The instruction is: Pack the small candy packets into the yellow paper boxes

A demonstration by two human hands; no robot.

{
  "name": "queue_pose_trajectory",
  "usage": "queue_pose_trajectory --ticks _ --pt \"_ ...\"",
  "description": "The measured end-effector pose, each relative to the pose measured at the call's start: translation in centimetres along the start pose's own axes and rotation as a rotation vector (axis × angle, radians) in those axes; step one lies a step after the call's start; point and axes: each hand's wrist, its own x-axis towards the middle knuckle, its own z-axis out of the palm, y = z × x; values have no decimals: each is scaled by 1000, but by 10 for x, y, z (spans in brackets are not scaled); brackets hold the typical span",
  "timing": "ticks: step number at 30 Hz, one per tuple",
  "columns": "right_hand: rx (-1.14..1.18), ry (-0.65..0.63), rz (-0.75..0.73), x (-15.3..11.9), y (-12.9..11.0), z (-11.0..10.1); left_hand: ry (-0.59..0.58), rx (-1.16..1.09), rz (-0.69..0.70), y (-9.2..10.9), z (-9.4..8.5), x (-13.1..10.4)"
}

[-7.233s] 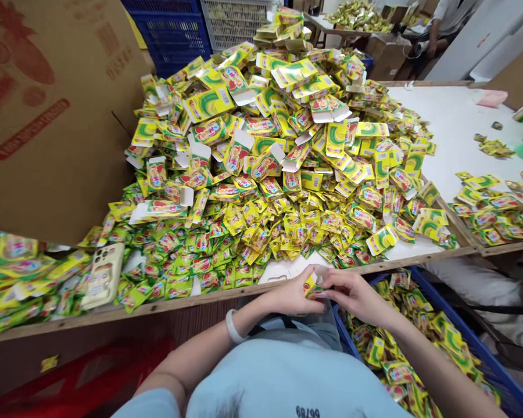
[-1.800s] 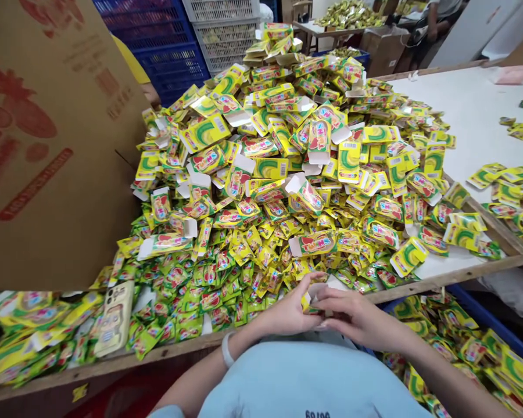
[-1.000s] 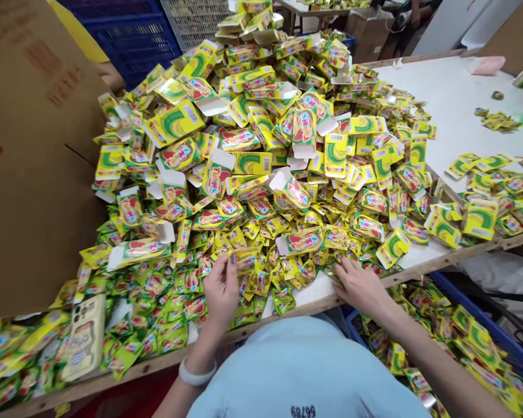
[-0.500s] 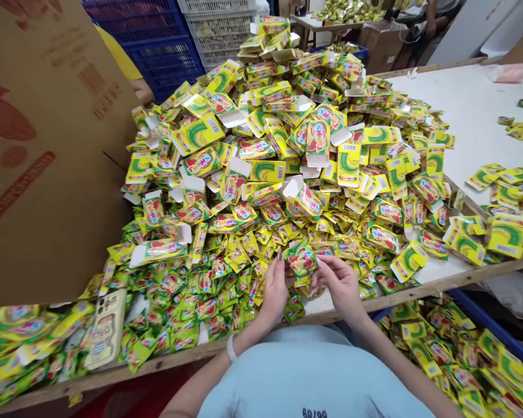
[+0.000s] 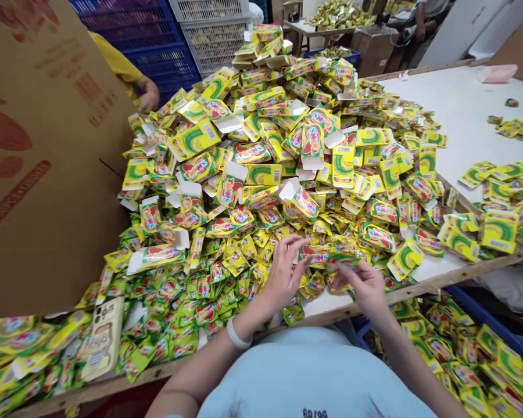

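My right hand [image 5: 366,287] pinches a green candy packet [image 5: 340,261] above the front edge of the heap. To its left, my left hand [image 5: 285,273] has its fingers apart and holds nothing; the fingertips hover beside a small yellow box [image 5: 314,255]. Behind both hands rises a large pile of yellow and green candy boxes [image 5: 261,174], several with open white flaps. Small green packets [image 5: 207,313] lie loose in front of the pile, to the left of my left hand.
A big cardboard carton [image 5: 47,232] blocks the left side. A phone [image 5: 102,339] lies near the table edge [image 5: 331,316]. A blue crate [image 5: 505,334] with packets stands below right. Another person's hand [image 5: 149,96] shows behind the carton.
My left hand has let go of the packet and opened. My right hand has moved right with the packet. The other person's hand has come into fuller view.
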Motion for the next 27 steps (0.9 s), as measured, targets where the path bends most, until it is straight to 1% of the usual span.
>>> queue_pose_trajectory --ticks 1,2,4,5,7,9,10,11,13,14,15,16,17,18,20,22,23,24,25,27 --pt "-18 63 -18 2 0 -11 -29 131 21 -4 -1 6" --pt "-55 96 -45 5 -1 -22 -71 247 36 -9 -1 11" --pt "-184 66 -112 8 -6 -39 -176 402 63 -16 -2 19" --pt "-274 19 -150 9 -10 -45 -224 430 91 -18 -3 21" --pt "-453 -119 -212 10 -20 -48 -294 404 185 -19 -6 23" --pt "-533 -269 -225 9 -27 -42 -296 306 265 -17 -12 21" --pt "-519 -325 -215 8 -28 -37 -253 231 267 -14 -15 20" --pt "-468 -355 -193 7 -28 -30 -169 136 234 -12 -17 18" --pt "-300 -328 -130 6 -23 -14 47 -119 91 -7 -18 13" --pt "-207 -296 -93 5 -19 -6 125 -270 -4 -5 -16 10" --pt "-121 -270 -57 4 -15 2 157 -423 -104 -3 -13 6" --pt "-50 -254 -24 3 -11 9 140 -563 -201 -3 -10 3" --pt "-3 -247 -3 3 -8 14 95 -675 -291 -3 -6 -1" --pt "17 -243 -1 3 -7 17 58 -754 -370 -3 -2 -4" --pt "6 -206 -44 4 -11 18 56 -818 -474 -5 3 -10" --pt "2 -127 -111 7 -23 16 56 -809 -516 -6 3 -14" --pt "15 -85 -139 9 -31 16 17 -797 -523 -5 2 -15" --pt "33 -54 -161 11 -39 17 -46 -786 -523 -3 1 -16" --pt "47 -43 -187 13 -47 19 -113 -780 -519 -1 0 -16" --pt "11 -90 -288 17 -59 27 -207 -787 -497 6 -2 -17"
